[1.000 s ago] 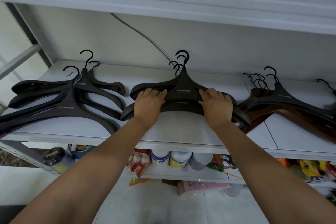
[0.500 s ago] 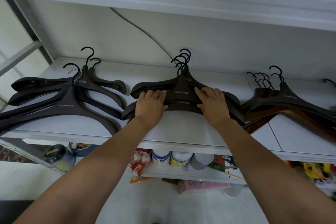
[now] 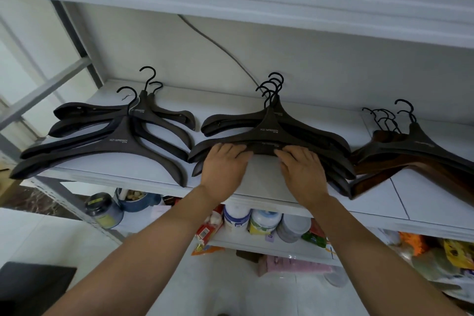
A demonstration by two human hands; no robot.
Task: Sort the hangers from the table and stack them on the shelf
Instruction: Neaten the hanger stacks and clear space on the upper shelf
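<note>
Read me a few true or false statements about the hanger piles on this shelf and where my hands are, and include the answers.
1. The left hand and the right hand both rest on the middle stack of hangers. True.
2. The right stack holds only black hangers. False: brown wooden hangers lie under a dark one.
3. The middle stack's hooks point toward the back wall. True.
4. A hand touches the left stack. False: no hand is on it.
5. The lower shelf holds nothing. False: cans and packets sit there.
</note>
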